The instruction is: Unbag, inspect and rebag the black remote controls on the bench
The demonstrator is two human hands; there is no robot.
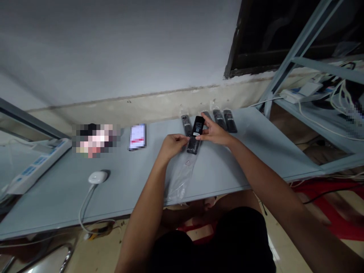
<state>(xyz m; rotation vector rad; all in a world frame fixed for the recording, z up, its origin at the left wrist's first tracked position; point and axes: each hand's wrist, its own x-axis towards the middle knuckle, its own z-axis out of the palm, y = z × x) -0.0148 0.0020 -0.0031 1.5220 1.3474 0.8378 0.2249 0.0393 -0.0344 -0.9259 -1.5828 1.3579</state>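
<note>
A black remote control (198, 127), its labelled side facing up, lies at a slant above the table in front of me. Its lower end sits inside a clear plastic bag (182, 178), which trails down toward the table's front edge. My right hand (214, 132) is closed around the upper part of the remote from the right. On the other side, my left hand (175, 145) pinches at the bag's mouth beside the remote. Behind them, one bagged remote (185, 124) leans left, and several similar bagged remotes (220, 119) lie to the right.
A lit phone (137, 136) lies left on the grey table (119, 189), beside a blurred-out patch. Closer in is a white rounded device (97, 177) with a cable. A power strip (40, 167) lies far left; a metal rack (284, 72) with cables stands right.
</note>
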